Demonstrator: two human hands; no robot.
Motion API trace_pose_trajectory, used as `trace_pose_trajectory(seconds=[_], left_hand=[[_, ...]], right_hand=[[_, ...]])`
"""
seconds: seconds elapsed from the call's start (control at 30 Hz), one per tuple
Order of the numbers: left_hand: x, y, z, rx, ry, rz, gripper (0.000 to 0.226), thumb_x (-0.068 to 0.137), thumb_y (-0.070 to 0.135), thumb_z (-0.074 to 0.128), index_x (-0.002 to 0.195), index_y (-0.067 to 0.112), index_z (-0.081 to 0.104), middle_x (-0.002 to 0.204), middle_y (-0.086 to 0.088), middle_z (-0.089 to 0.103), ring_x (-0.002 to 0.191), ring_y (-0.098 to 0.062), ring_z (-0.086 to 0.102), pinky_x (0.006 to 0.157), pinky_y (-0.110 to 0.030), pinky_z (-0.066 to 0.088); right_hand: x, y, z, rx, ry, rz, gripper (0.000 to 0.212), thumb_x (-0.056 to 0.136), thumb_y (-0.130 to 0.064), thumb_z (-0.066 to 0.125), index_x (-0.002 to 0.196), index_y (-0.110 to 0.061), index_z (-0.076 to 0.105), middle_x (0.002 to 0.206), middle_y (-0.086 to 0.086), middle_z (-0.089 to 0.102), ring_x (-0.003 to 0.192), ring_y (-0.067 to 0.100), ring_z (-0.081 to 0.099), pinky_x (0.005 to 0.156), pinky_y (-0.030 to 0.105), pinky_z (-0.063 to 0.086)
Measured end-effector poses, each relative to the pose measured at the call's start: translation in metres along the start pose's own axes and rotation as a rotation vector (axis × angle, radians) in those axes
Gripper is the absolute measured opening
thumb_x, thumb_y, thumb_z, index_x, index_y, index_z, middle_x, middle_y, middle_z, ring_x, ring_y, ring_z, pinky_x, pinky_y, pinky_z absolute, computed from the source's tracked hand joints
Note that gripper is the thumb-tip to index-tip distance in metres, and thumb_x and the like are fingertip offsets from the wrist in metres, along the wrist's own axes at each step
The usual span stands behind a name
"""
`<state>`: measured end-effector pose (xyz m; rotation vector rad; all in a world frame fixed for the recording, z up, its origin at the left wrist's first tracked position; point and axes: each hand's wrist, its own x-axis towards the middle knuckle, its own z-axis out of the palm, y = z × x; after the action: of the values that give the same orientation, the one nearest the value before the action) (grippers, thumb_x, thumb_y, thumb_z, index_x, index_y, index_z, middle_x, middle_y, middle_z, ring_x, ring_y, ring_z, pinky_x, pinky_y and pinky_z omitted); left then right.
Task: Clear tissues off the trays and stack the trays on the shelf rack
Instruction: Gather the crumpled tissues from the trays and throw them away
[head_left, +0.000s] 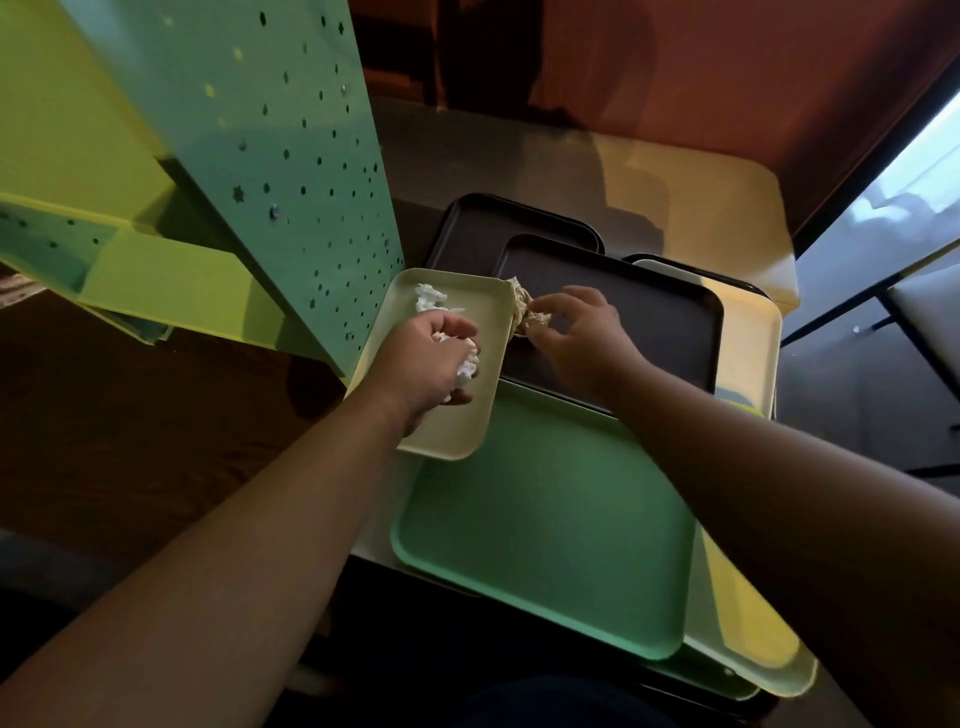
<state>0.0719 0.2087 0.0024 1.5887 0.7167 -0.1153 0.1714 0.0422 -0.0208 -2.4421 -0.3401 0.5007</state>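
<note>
A small cream tray lies at the left of a pile of trays. My left hand rests over it, fingers closed around a crumpled white tissue. Another white tissue lies loose at the tray's far end. My right hand pinches a crumpled beige tissue at the left edge of a dark brown tray. A large green tray lies nearest me, on top of a pale yellow tray.
The green and yellow perforated shelf rack stands at the left, right beside the cream tray. A second dark tray lies behind the pile. The table stretches beyond it. Dark chair frames stand at the right.
</note>
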Motion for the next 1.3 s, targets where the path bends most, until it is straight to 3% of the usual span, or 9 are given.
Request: trace_pose_trajectory(seconds=[0.13,0.3,0.5,0.7,0.83,0.93,1.13,1.23,1.3], left_hand=[[0.001,-0.005,-0.005,0.08,0.043,0.048,0.028,0.091,0.002,0.045,0.088,0.016,0.069,0.092,-0.007,0.066,0.078,-0.022,0.063,0.049,-0.03,0.054],[0.004,-0.008,-0.005,0.039,0.085,0.011,0.029,0.087,0.004,0.043,0.082,0.016,0.069,0.086,-0.007,0.067,0.074,-0.025,0.062,0.047,-0.028,0.049],[0.006,-0.006,-0.008,0.023,0.109,-0.012,0.024,0.088,0.006,0.047,0.088,0.016,0.069,0.087,-0.006,0.066,0.072,-0.025,0.061,0.056,-0.035,0.057],[0.005,-0.007,-0.009,-0.034,0.098,-0.005,0.018,0.087,0.035,0.064,0.092,0.018,0.064,0.086,-0.006,0.064,0.07,-0.024,0.06,0.061,-0.042,0.056],[0.001,-0.003,-0.009,-0.156,0.037,-0.027,0.048,0.092,0.059,0.051,0.11,0.016,0.061,0.1,-0.009,0.068,0.082,-0.026,0.067,0.056,-0.035,0.053],[-0.003,-0.005,-0.01,-0.151,0.066,-0.009,0.051,0.092,0.06,0.049,0.107,0.014,0.065,0.097,-0.014,0.073,0.077,-0.031,0.07,0.06,-0.044,0.056],[-0.009,-0.015,-0.023,0.014,0.227,0.059,0.022,0.1,0.022,0.046,0.106,0.019,0.066,0.094,-0.004,0.071,0.078,-0.017,0.069,0.051,-0.024,0.053],[-0.017,-0.022,-0.032,0.074,0.269,0.115,0.034,0.101,0.012,0.04,0.124,0.025,0.062,0.116,-0.002,0.066,0.088,-0.015,0.068,0.06,-0.023,0.057],[-0.023,-0.028,-0.038,0.184,0.307,0.191,0.046,0.099,0.006,0.038,0.134,0.029,0.058,0.132,-0.005,0.06,0.098,-0.026,0.068,0.07,-0.032,0.059]], right_hand=[[0.016,-0.004,-0.002,-0.151,-0.221,0.036,0.047,0.099,-0.045,0.055,0.145,-0.037,0.054,0.168,0.003,0.021,0.152,0.034,0.011,0.12,0.052,0.019],[0.024,-0.015,0.004,-0.243,-0.279,-0.064,0.046,0.108,-0.032,0.038,0.153,-0.022,0.044,0.158,0.008,0.043,0.146,0.03,0.028,0.116,0.039,0.022],[0.036,0.0,0.01,-0.05,-0.164,0.038,0.034,0.105,-0.029,0.039,0.105,-0.018,0.071,0.1,0.011,0.067,0.096,0.033,0.061,0.074,0.037,0.046],[0.008,-0.028,0.0,0.456,0.123,-0.073,0.028,0.099,-0.024,0.053,0.084,-0.013,0.074,0.073,0.019,0.067,0.062,0.033,0.057,0.06,0.043,0.047],[-0.018,-0.064,0.006,0.851,-0.054,-0.028,0.027,0.102,-0.009,0.053,0.087,-0.006,0.075,0.074,0.013,0.073,0.064,0.021,0.067,0.063,0.038,0.06],[-0.031,-0.074,0.022,0.86,-0.298,0.039,0.024,0.103,-0.012,0.054,0.095,-0.002,0.074,0.086,0.018,0.075,0.072,0.024,0.073,0.071,0.04,0.064],[-0.03,-0.076,0.045,0.673,-0.11,-0.007,0.036,0.104,-0.029,0.052,0.079,-0.015,0.074,0.081,0.014,0.073,0.07,0.023,0.066,0.069,0.046,0.059],[-0.03,-0.079,0.052,0.427,-0.189,-0.069,0.024,0.101,-0.021,0.055,0.093,-0.015,0.077,0.094,0.009,0.073,0.073,0.018,0.068,0.066,0.038,0.059],[-0.027,-0.077,0.058,0.325,-0.284,-0.072,0.026,0.094,-0.009,0.056,0.099,-0.022,0.077,0.113,0.003,0.071,0.093,0.022,0.07,0.081,0.04,0.061]])
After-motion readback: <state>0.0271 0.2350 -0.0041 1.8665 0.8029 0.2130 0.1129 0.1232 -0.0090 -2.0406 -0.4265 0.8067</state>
